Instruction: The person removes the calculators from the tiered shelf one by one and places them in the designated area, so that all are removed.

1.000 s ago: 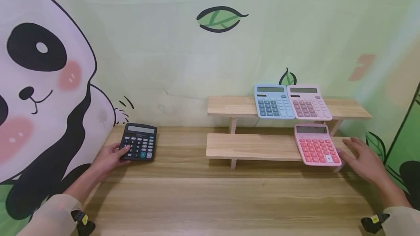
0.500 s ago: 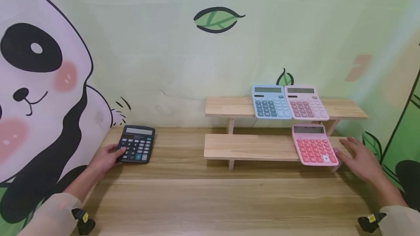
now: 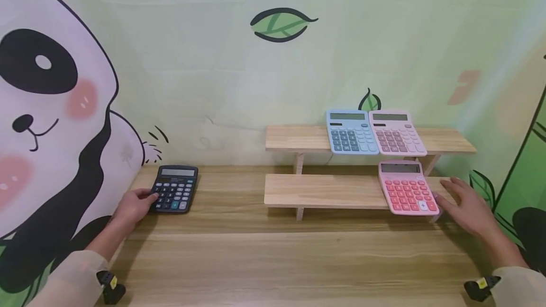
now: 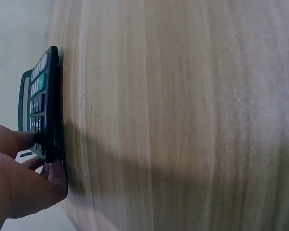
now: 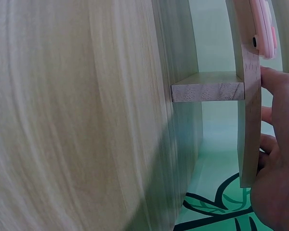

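At the table's left side, my left hand pinches a black calculator by its near left corner. The thumb lies over the keys and the other fingers go under the edge; in the left wrist view the calculator sits close over the wood. My right hand rests at the right end of the lower shelf, fingers loosely bent. Its thumb is right at the lower right edge of a pink calculator with red-pink keys, which leans on that shelf. The right wrist view shows the fingers at the shelf board.
A two-step wooden rack stands at the right back. On its upper shelf a blue calculator and a pale pink calculator stand side by side. Behind is a wall printed with a panda and leaves.
My left hand has lowered the black calculator slightly and shifted it a little left. The right hand and the pink calculator hold their places; the head view has turned slightly.
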Action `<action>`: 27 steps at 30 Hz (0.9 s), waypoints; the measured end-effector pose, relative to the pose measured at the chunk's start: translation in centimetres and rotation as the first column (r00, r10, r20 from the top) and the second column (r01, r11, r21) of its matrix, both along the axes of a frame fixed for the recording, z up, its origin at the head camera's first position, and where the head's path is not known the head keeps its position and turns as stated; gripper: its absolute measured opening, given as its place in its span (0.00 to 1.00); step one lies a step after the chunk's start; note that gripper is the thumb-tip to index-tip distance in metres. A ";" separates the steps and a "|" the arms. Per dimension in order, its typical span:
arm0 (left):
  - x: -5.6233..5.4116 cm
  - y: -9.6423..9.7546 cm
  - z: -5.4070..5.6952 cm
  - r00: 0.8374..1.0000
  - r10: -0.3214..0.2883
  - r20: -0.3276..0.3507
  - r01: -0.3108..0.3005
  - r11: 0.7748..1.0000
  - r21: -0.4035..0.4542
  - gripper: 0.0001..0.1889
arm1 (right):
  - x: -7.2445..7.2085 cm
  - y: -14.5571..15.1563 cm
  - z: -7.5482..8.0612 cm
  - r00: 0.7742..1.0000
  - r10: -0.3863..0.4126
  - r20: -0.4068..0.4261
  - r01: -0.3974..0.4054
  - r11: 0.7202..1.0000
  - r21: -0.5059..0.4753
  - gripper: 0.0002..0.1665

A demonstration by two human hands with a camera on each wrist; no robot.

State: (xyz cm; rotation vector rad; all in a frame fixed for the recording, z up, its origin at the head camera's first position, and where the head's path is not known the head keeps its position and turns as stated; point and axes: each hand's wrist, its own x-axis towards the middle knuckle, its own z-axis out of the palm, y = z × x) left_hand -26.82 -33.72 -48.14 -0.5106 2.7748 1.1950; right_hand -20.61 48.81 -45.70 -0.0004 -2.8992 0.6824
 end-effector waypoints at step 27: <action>0.4 0.0 -0.6 0.998 -0.025 -0.050 0.015 0.980 -0.198 0.29 | -0.2 0.2 -0.2 1.000 0.018 -0.017 -0.018 1.000 0.012 0.45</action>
